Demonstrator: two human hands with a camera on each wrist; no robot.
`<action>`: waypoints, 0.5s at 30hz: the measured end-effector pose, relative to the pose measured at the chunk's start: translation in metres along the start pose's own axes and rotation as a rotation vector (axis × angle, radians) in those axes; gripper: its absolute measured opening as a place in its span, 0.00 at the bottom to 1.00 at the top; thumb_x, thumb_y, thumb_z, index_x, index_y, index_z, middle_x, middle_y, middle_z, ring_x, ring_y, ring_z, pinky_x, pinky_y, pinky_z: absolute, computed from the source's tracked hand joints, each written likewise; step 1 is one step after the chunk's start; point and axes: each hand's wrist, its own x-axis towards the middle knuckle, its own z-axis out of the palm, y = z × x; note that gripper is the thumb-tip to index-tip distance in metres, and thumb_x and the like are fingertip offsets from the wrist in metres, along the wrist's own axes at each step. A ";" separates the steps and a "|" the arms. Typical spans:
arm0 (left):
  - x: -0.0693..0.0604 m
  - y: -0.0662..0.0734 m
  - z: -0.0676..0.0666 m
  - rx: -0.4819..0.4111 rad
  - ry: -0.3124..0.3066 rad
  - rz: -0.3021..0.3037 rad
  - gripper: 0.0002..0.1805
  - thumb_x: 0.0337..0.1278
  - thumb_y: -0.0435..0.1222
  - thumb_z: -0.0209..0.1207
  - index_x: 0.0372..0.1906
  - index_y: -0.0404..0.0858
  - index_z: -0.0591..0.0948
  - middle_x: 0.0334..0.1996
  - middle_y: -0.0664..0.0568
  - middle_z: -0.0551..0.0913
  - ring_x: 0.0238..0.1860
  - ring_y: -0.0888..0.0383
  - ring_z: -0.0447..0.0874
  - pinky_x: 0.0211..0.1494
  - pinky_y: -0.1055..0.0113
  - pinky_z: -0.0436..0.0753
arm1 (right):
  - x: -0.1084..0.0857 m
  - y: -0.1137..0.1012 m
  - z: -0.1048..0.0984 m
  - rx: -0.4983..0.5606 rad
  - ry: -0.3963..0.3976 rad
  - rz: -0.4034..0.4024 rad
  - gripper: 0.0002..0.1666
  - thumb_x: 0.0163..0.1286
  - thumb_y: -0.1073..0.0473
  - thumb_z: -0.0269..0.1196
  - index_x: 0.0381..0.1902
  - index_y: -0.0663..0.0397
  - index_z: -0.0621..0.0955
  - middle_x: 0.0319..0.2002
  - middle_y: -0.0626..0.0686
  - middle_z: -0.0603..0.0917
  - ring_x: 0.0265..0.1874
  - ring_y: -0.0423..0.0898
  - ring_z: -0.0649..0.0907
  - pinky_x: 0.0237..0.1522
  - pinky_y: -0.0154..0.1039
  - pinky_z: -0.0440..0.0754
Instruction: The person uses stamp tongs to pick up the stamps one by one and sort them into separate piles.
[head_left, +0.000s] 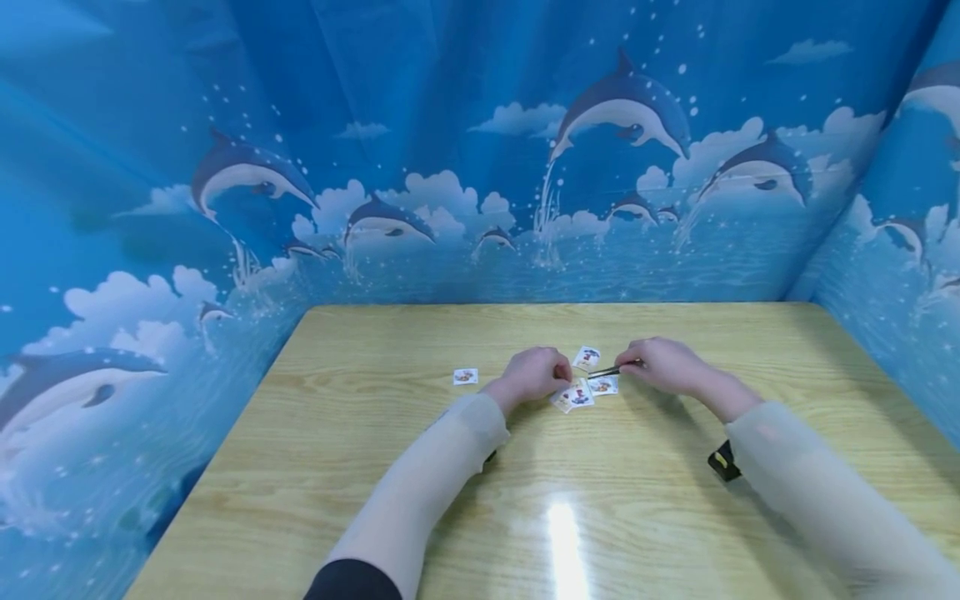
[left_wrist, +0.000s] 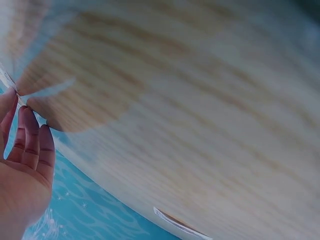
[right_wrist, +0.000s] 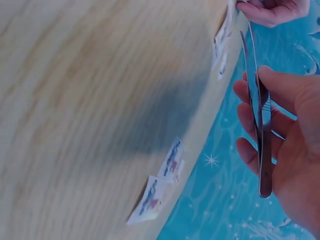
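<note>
Hands [head_left: 534,373] [head_left: 663,365] with clustered cards [head_left: 579,397] between

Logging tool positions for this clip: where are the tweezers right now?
In the head view, right of centre, the tweezers are in the grip of the right hand, pointing left among small cards toward the left hand.

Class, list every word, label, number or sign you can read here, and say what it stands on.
No readable text in any view.
Clustered picture cards: any print is too small or blurred.
Lone card to their left: also too small.
Tweezers: no lettering seen.
Dolphin backdrop: pictures, no words seen.
</note>
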 end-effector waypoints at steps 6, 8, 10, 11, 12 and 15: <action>0.001 0.001 0.000 -0.003 -0.002 -0.013 0.03 0.62 0.42 0.63 0.33 0.50 0.84 0.31 0.65 0.80 0.37 0.66 0.77 0.44 0.70 0.75 | 0.005 0.001 0.007 0.013 -0.011 -0.014 0.12 0.67 0.63 0.63 0.45 0.63 0.85 0.39 0.57 0.85 0.39 0.55 0.84 0.44 0.54 0.80; 0.001 0.001 0.000 -0.004 -0.002 -0.015 0.03 0.62 0.41 0.63 0.32 0.51 0.83 0.31 0.65 0.80 0.36 0.66 0.77 0.44 0.70 0.75 | 0.006 0.001 0.008 0.018 -0.021 -0.011 0.11 0.67 0.63 0.63 0.46 0.62 0.85 0.39 0.57 0.85 0.40 0.55 0.84 0.45 0.54 0.79; 0.001 0.002 0.000 -0.007 -0.003 -0.019 0.04 0.62 0.41 0.63 0.31 0.51 0.83 0.30 0.65 0.79 0.36 0.66 0.76 0.44 0.70 0.75 | 0.007 0.001 0.007 0.022 -0.032 -0.009 0.11 0.68 0.64 0.63 0.46 0.62 0.85 0.39 0.56 0.85 0.40 0.55 0.84 0.44 0.54 0.80; 0.001 0.002 0.000 -0.007 -0.003 -0.021 0.04 0.62 0.41 0.63 0.31 0.52 0.83 0.30 0.65 0.79 0.36 0.66 0.76 0.44 0.70 0.75 | 0.007 0.001 0.007 0.026 -0.037 -0.009 0.11 0.68 0.64 0.62 0.46 0.61 0.85 0.39 0.56 0.85 0.39 0.55 0.84 0.44 0.54 0.80; 0.001 0.002 0.000 -0.007 -0.003 -0.024 0.04 0.62 0.41 0.63 0.31 0.52 0.83 0.30 0.65 0.79 0.36 0.66 0.76 0.44 0.70 0.75 | 0.008 0.000 0.007 0.029 -0.042 -0.010 0.11 0.68 0.64 0.62 0.46 0.61 0.85 0.39 0.55 0.85 0.39 0.54 0.84 0.43 0.53 0.80; 0.001 0.002 0.000 -0.004 -0.004 -0.028 0.04 0.62 0.41 0.63 0.31 0.51 0.83 0.30 0.65 0.79 0.36 0.66 0.76 0.44 0.70 0.75 | 0.008 -0.001 0.006 0.036 -0.054 -0.003 0.11 0.68 0.64 0.62 0.46 0.61 0.85 0.38 0.53 0.85 0.38 0.52 0.84 0.43 0.52 0.80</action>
